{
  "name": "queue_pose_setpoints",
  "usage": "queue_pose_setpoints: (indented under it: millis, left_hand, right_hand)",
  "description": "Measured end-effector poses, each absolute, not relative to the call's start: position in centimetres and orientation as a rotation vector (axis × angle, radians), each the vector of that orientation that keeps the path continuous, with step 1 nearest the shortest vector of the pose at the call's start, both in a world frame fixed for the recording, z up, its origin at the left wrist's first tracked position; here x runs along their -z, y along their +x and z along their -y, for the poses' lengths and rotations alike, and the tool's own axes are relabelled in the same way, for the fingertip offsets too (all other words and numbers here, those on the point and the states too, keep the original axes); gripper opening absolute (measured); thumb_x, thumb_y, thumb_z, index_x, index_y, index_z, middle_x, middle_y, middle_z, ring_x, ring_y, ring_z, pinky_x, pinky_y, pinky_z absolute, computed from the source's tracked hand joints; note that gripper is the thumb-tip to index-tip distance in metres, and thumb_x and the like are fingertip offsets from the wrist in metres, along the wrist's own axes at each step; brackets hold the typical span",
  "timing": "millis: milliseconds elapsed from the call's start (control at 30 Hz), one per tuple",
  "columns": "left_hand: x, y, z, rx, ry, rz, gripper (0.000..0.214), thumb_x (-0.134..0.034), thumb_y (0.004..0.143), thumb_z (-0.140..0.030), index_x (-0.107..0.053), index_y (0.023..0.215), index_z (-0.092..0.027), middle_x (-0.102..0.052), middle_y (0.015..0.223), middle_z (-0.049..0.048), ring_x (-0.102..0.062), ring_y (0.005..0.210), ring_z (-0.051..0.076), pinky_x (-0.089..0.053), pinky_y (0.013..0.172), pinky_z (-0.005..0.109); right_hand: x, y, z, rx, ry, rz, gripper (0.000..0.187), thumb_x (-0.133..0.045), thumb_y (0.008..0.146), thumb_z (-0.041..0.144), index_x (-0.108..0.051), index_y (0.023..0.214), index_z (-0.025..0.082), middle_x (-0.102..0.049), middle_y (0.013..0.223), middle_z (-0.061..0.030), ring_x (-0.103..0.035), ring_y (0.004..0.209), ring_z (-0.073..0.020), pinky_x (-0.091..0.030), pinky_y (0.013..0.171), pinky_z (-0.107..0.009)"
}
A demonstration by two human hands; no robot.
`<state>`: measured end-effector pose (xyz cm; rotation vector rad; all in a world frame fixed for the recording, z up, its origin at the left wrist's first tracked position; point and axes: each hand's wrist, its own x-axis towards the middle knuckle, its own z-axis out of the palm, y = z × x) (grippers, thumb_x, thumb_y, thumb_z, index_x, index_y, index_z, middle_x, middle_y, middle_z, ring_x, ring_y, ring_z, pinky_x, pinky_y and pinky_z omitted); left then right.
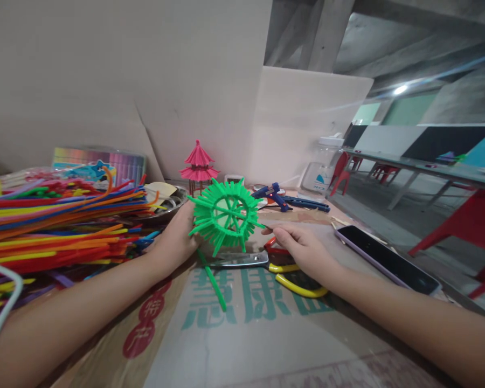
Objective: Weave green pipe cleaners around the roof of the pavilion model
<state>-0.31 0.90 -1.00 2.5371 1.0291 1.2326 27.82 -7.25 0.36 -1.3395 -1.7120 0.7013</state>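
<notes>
My left hand [175,231] is closed around the near left edge of a green pipe-cleaner wheel [230,212], a spoked ring with short pieces fanned out all round; most of its fingers are hidden behind the wheel. My right hand [307,249], just right of the wheel, pinches a thin dark stick [268,227] whose tip points at the wheel's edge; its kind is unclear. Below both hands lie scissors [242,260] with red and yellow handles, apparently untouched. A loose green pipe cleaner [215,283] slants down below the wheel.
Bundles of coloured pipe cleaners [56,237] fill the left, before a marker set [125,167] and a metal bowl [173,205]. Behind stand a pink pagoda model [198,161], a blue glue gun [275,195], and a clear bottle [317,175]. A phone [388,261] lies right.
</notes>
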Motion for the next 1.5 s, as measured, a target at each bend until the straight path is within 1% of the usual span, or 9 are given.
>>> queue_pose_setpoints:
  millis: [133, 233, 500, 600, 767, 967, 1133, 1300, 1500]
  left_hand:
    - [0.96, -0.21, -0.83, -1.222, 2.532, -1.019, 0.053, -0.057, 0.083, -0.015, -0.054, 0.135, -0.023, -0.058, 0.141, 0.0093, -0.049, 0.135, 0.032, -0.036, 0.119, 0.053]
    - [0.92, -0.17, -0.73, -1.233, 2.517, -1.003, 0.058, -0.058, 0.082, -0.014, -0.051, 0.139, -0.024, -0.058, 0.141, 0.0087, -0.051, 0.134, 0.03, -0.039, 0.117, 0.052]
    - [1.17, -0.31, -0.84, -1.21, 2.524, -1.062, 0.059, -0.058, 0.081, -0.013, -0.051, 0.138, -0.022, -0.058, 0.138, 0.0097, -0.051, 0.132, 0.031, -0.04, 0.117, 0.053]
    - [1.28, -0.41, -0.98, -1.211, 2.546, -1.056, 0.058, -0.058, 0.08, -0.014, -0.053, 0.137, -0.022, -0.058, 0.137, 0.0098, -0.051, 0.132, 0.031, -0.04, 0.116, 0.053]
    - [1.41, -0.49, -1.13, -1.204, 2.56, -1.068, 0.051, -0.056, 0.079, -0.013, -0.057, 0.13, -0.02, -0.061, 0.133, 0.0102, -0.053, 0.128, 0.03, -0.042, 0.113, 0.052]
    - [1.28, -0.32, -1.0, -1.216, 2.551, -1.06, 0.053, -0.055, 0.08, -0.013, -0.055, 0.132, -0.018, -0.06, 0.135, 0.0119, -0.052, 0.13, 0.031, -0.041, 0.115, 0.052]
    - [1.35, -0.43, -1.1, -1.243, 2.584, -1.036, 0.045, -0.054, 0.082, -0.013, -0.058, 0.126, -0.018, -0.059, 0.136, 0.0119, -0.05, 0.132, 0.03, -0.038, 0.117, 0.052]
    - [1.37, -0.44, -1.21, -1.231, 2.582, -1.005, 0.043, -0.054, 0.083, -0.014, -0.059, 0.126, -0.018, -0.06, 0.135, 0.0116, -0.051, 0.132, 0.031, -0.039, 0.116, 0.053]
    - [1.29, -0.38, -1.1, -1.224, 2.564, -1.04, 0.044, -0.056, 0.083, -0.018, -0.059, 0.126, -0.018, -0.061, 0.133, 0.0124, -0.052, 0.13, 0.032, -0.041, 0.115, 0.054]
  right_hand:
    - [-0.45, 27.8, 7.14, -0.633, -1.344, 1.773, 0.038, -0.048, 0.095, 0.039, -0.08, 0.097, 0.018, -0.08, 0.092, -0.0074, -0.074, 0.087, -0.0269, -0.058, 0.079, -0.038]
    - [-0.5, 27.8, 7.07, -0.6, -1.339, 1.79, 0.038, -0.048, 0.094, 0.038, -0.08, 0.095, 0.018, -0.081, 0.101, -0.0095, -0.074, 0.096, -0.0293, -0.058, 0.084, -0.04]
    - [-0.3, 27.78, 7.05, -0.609, -1.336, 1.778, 0.036, -0.05, 0.094, 0.039, -0.08, 0.092, 0.02, -0.081, 0.091, -0.0079, -0.075, 0.091, -0.029, -0.06, 0.079, -0.039]
    - [-0.16, 27.85, 6.95, -0.628, -1.341, 1.766, 0.036, -0.05, 0.094, 0.04, -0.08, 0.093, 0.02, -0.081, 0.093, -0.0081, -0.075, 0.091, -0.0292, -0.059, 0.08, -0.04]
    - [0.0, 28.07, 6.74, -0.611, -1.327, 1.789, 0.035, -0.052, 0.092, 0.039, -0.08, 0.093, 0.019, -0.081, 0.101, -0.0096, -0.075, 0.097, -0.0293, -0.057, 0.087, -0.041]
    - [-0.22, 27.97, 6.82, -0.589, -1.332, 1.785, 0.037, -0.051, 0.092, 0.041, -0.08, 0.092, 0.018, -0.081, 0.102, -0.0101, -0.074, 0.099, -0.0294, -0.056, 0.089, -0.04]
    - [-0.43, 27.86, 6.89, -0.631, -1.341, 1.775, 0.04, -0.048, 0.092, 0.043, -0.079, 0.096, 0.018, -0.081, 0.098, -0.0099, -0.075, 0.094, -0.029, -0.057, 0.083, -0.039]
    - [-0.21, 28.0, 6.73, -0.606, -1.323, 1.786, 0.036, -0.05, 0.092, 0.041, -0.079, 0.092, 0.02, -0.082, 0.098, -0.009, -0.074, 0.096, -0.0291, -0.057, 0.084, -0.039]
    - [-0.02, 28.15, 6.65, -0.592, -1.333, 1.784, 0.037, -0.052, 0.092, 0.042, -0.08, 0.093, 0.018, -0.082, 0.1, -0.0096, -0.074, 0.096, -0.0288, -0.056, 0.085, -0.039]
